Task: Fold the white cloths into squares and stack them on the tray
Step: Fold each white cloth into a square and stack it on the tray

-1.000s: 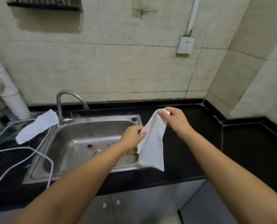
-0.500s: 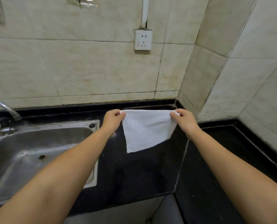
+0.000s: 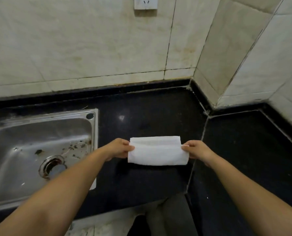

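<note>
Both ends of the white cloth are pinched by left hand and right hand fingers; uneven tension could skew the fold.

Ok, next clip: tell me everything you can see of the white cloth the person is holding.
The white cloth looks like soft, slightly nubby fabric, folded over into a wide horizontal rectangle with a rounded fold along its near edge and layered edges showing near the top. It lies low over the black stone countertop, right of the steel sink; whether it rests on the counter is unclear. The left hand pinches its left end and the right hand its right end. No tray is in view.
</note>
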{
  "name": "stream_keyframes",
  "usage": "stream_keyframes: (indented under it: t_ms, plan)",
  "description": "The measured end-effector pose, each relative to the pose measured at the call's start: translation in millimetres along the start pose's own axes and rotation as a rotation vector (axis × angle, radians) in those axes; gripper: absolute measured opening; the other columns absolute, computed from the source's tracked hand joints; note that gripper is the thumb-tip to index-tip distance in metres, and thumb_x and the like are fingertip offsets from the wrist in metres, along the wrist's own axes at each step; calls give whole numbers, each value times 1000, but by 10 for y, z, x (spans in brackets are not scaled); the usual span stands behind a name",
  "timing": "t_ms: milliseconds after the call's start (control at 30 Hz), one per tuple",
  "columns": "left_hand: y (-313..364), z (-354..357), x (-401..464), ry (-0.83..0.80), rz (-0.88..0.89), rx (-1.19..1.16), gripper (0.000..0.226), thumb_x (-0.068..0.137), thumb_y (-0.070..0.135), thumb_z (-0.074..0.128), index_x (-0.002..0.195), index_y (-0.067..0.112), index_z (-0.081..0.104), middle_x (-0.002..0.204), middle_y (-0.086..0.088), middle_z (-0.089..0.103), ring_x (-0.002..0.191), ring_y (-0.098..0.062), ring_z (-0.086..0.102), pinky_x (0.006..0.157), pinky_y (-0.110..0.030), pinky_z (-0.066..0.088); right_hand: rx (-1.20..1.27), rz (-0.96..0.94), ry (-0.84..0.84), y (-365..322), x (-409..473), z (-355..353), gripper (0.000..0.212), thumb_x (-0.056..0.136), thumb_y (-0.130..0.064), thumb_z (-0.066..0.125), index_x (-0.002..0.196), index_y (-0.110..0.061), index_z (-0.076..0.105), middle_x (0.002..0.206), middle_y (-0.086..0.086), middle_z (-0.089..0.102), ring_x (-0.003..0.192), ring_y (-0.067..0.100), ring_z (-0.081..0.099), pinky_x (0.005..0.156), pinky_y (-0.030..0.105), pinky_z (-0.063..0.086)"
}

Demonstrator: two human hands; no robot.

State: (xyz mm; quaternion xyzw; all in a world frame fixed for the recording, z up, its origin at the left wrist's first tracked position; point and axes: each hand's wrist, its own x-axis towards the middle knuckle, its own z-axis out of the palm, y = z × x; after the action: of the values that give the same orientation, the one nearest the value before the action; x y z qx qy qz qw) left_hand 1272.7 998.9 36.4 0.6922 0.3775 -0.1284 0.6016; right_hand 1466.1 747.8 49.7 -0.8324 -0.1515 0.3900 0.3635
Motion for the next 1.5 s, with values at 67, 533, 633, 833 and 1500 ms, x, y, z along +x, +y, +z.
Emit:
stream_keyframes:
  t_ms: [67,533,633,833,1500]
  plan:
    - [31,-13,150,9,-5,102,10,91,16,61,83,13,65,79,-1,66,75,-13,63,74,-25,54,-56,10,10,-11,116,3,14,93,-22,58,97,-12,67,97,6,66,90,18,61,79,30,50]
    - [146,-4,773,217,186,916,17,92,20,51,104,12,59,110,-5,51,104,-22,52,84,-33,45,-521,-80,268,-81,850,203,8,93,-25,54,91,-19,60,104,3,56,85,18,56,80,33,47]
    - [169,19,792,207,206,934,22,91,16,51,113,15,51,118,-5,51,110,-22,50,90,-35,44,-674,-129,305,-116,855,227,17,93,-27,53,108,-21,56,112,3,54,98,19,53,91,36,43]
    - [210,11,773,84,101,803,18,90,14,55,107,12,59,108,-7,60,93,-19,57,71,-25,47,-817,-337,252,-381,667,479,30,94,-25,49,123,-21,53,122,3,51,115,22,49,96,34,39]
    - [-346,-9,-113,225,-124,-258,23,95,11,51,117,16,53,75,-6,63,60,-14,58,57,-23,48,-595,-551,-52,-220,-257,1724,20,97,-17,44,99,-4,59,102,12,62,93,25,57,83,37,47]
